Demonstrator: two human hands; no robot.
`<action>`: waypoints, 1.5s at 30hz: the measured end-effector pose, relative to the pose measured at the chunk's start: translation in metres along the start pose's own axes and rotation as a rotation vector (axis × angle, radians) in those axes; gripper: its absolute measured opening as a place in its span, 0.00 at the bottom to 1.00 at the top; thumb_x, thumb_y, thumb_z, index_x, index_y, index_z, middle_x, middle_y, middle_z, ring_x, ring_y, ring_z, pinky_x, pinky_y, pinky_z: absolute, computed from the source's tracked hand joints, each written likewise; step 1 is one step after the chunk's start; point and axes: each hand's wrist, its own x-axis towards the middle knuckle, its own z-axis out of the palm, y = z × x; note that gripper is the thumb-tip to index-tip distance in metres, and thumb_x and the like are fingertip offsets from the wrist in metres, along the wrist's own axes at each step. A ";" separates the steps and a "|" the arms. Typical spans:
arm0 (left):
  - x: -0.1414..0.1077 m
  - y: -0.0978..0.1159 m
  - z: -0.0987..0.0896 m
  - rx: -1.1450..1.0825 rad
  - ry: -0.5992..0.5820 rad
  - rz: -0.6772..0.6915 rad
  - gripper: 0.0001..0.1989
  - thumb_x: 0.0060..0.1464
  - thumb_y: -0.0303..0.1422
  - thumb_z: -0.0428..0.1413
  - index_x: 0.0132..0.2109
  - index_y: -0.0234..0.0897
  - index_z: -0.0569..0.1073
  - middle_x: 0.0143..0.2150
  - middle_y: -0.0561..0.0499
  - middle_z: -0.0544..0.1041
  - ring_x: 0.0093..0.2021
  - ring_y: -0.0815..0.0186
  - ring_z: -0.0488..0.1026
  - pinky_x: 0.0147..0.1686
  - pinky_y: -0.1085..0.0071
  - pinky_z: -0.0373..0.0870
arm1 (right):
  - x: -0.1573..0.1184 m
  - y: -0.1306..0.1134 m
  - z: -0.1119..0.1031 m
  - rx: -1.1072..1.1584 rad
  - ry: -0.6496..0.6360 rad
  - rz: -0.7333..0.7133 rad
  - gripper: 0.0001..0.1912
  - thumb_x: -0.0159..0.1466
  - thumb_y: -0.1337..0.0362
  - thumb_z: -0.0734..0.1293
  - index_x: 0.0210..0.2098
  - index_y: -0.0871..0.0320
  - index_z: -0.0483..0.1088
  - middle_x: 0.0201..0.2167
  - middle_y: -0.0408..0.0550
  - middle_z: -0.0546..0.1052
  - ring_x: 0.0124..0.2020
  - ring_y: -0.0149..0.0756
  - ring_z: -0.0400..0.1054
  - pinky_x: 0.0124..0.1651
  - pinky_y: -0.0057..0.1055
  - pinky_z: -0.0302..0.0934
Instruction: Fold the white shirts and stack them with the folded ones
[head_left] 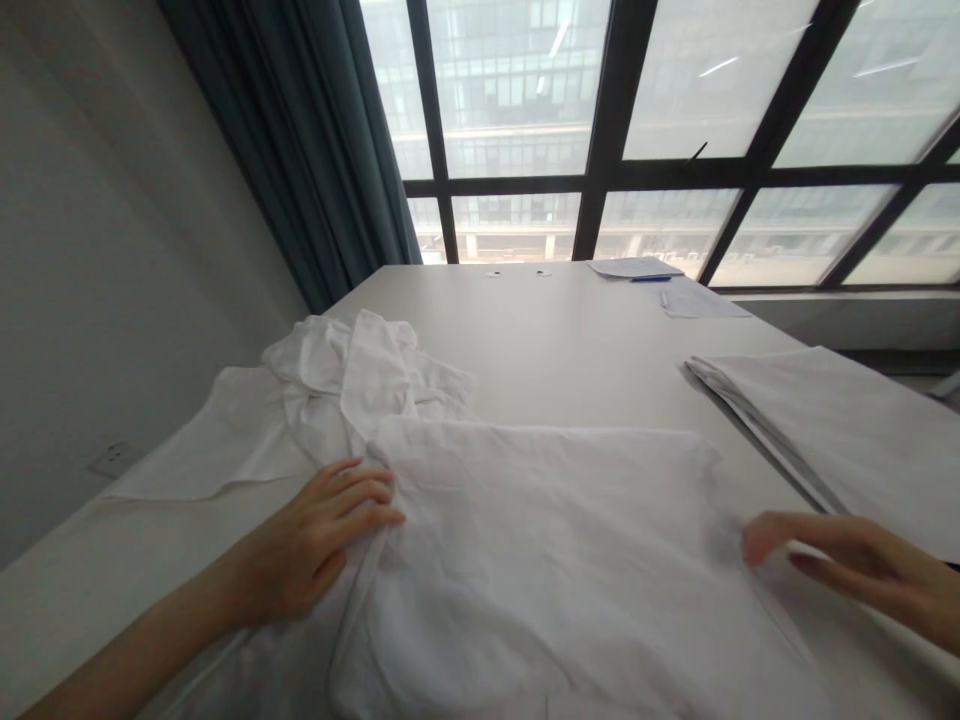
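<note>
White cloth's got left hand lying unclenched at 9 o'clock, right hand parted at 3; uneven tugging might skew it.

On the white rectangular table, a flat white fabric panel was flanked by a crumpled white fabric heap at left and a folded white fabric stack at right.

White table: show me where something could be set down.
The table is barest beyond the near cloth, between the crumpled cloth and right-side cloth, up to the papers. A smaller patch lies between the crumpled cloth and left forearm. Crowded: the near middle, with the near cloth and left hand; the right, under the right-side cloth.
</note>
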 end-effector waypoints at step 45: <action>0.045 0.046 0.048 -0.104 0.030 0.032 0.27 0.59 0.28 0.51 0.66 0.39 0.61 0.66 0.43 0.66 0.68 0.55 0.58 0.65 0.50 0.53 | 0.026 -0.033 0.047 -0.242 -0.101 -0.391 0.28 0.64 0.66 0.63 0.63 0.46 0.64 0.61 0.52 0.69 0.63 0.50 0.62 0.59 0.53 0.63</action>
